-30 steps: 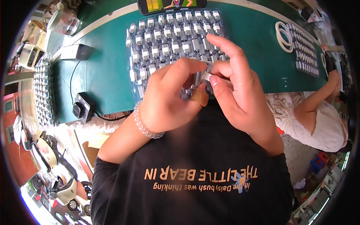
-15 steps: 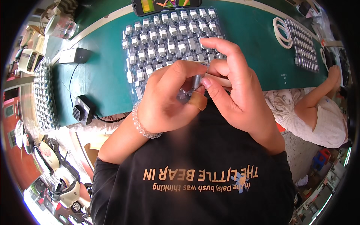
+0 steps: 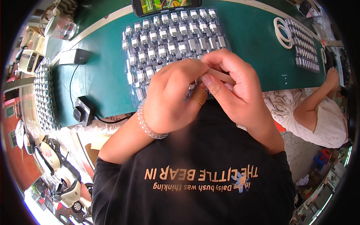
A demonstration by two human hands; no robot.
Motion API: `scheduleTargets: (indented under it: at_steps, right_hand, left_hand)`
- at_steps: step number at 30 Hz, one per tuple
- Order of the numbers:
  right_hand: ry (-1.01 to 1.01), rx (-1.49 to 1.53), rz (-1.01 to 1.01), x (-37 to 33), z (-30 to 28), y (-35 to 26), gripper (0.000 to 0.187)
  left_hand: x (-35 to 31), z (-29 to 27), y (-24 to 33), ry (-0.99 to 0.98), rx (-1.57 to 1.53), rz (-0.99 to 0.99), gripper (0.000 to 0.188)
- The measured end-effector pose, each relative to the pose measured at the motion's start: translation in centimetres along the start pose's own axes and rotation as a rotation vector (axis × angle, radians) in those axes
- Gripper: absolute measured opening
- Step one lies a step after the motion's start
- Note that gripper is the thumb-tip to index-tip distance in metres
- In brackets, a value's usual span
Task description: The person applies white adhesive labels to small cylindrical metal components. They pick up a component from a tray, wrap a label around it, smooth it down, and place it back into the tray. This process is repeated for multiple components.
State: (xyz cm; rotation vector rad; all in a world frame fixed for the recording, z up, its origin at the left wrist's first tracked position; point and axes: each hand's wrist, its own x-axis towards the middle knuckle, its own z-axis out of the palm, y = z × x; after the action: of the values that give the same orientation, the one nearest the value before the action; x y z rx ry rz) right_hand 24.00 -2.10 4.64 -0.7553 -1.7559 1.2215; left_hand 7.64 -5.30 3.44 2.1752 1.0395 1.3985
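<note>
My left hand point(image 3: 174, 95), with a clear coiled bracelet at the wrist and a tan wrap on one finger, is closed in front of my chest. Its fingertips pinch a small silvery metal part, now nearly all hidden by the fingers. Meeting it from the right is my right hand point(image 3: 242, 92), its fingers curled around a pale band point(image 3: 222, 76) that looks like the edge of a tape roll. The two hands' fingertips touch. Just beyond them lies a clear plastic tray point(image 3: 129, 84) with rows of small silvery parts point(image 3: 163, 34), many bearing white patches.
A phone point(image 3: 167, 6) stands behind the tray on the green table point(image 3: 101, 45). To the left are a white box point(image 3: 73, 56), a black corded device point(image 3: 84, 110) and stacked trays point(image 3: 47, 97). White rings point(image 3: 282, 33) and another tray lie right, near another person's arm point(image 3: 318, 97).
My right index finger, stretched out over the tray before, has curled in toward the left fingertips. My left hand has turned over slightly, covering the metal part that showed between the fingers.
</note>
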Motion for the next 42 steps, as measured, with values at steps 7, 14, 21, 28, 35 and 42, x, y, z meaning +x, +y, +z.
scheduleTargets:
  at_steps: [7, 14, 21, 28, 35, 42]
  right_hand:
    - [0.049, 0.02, 0.065, 0.1, 0.0, -1.0, 0.015]
    - [0.036, 0.227, 0.098, 0.2, 0.3, -1.1, 0.011]
    - [0.008, 0.36, 0.1, 0.1, 1.0, -0.9, 0.012]
    - [-0.088, 0.165, 0.047, 0.6, 0.0, -1.7, 0.012]
    - [-0.098, 0.189, 0.054, 0.6, -0.1, -1.5, 0.013]
    - [-0.121, 0.135, 0.044, 0.7, -0.2, -2.1, 0.014]
  left_hand:
    - [-0.6, 1.2, 0.7, 0.197, -0.611, -0.445, 0.033]
    - [-1.0, 1.6, 1.3, 0.23, -0.903, -0.6, 0.019]
    - [-1.1, 1.4, 1.5, 0.213, -0.934, -0.583, 0.009]
    - [-1.1, 1.1, 0.6, 0.199, -1.053, -0.53, 0.017]
    - [-0.1, 0.6, 2.0, 0.21, -1.183, -0.756, 0.024]
    - [-0.1, 0.2, 2.0, 0.123, -1.286, -0.771, 0.031]
